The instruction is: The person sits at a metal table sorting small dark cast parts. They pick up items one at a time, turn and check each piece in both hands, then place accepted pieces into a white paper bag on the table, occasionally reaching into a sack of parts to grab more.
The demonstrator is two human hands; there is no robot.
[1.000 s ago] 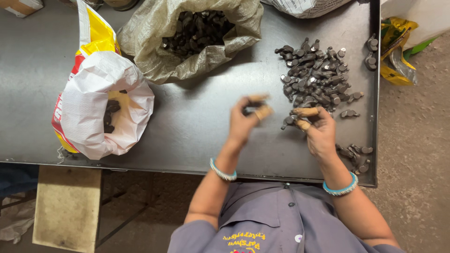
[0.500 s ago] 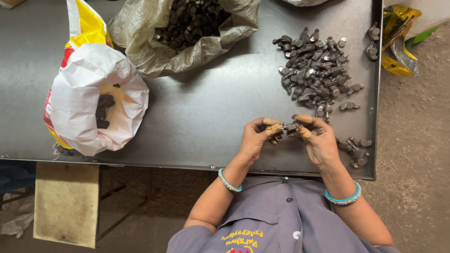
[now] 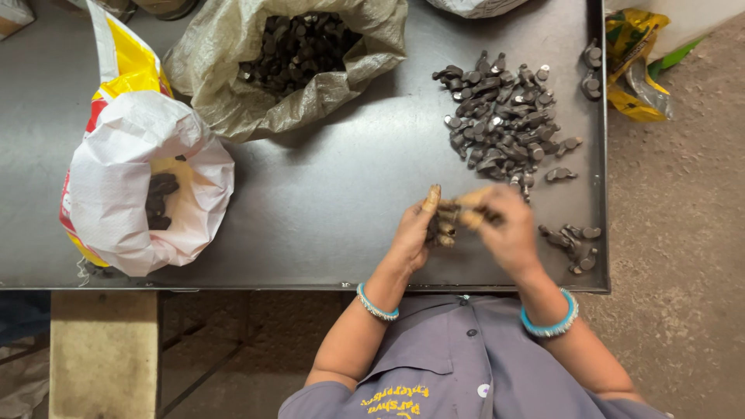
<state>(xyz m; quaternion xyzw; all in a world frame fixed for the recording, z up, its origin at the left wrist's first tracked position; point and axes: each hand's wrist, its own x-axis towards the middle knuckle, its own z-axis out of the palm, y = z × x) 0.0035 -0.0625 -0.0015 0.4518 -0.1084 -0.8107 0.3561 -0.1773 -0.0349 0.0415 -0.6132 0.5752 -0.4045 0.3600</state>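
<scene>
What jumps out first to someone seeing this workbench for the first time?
The two hands, left hand and right hand, meet near the front edge of the metal table, holding small dark metal parts between them. Behind them lies a loose pile of parts. A white sack and a grey sack sit further left.

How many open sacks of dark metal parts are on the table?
2: a grey-brown woven sack at the top, and a white and yellow plastic sack at the left. A third bag's edge at the top may hold more, unseen.
</scene>
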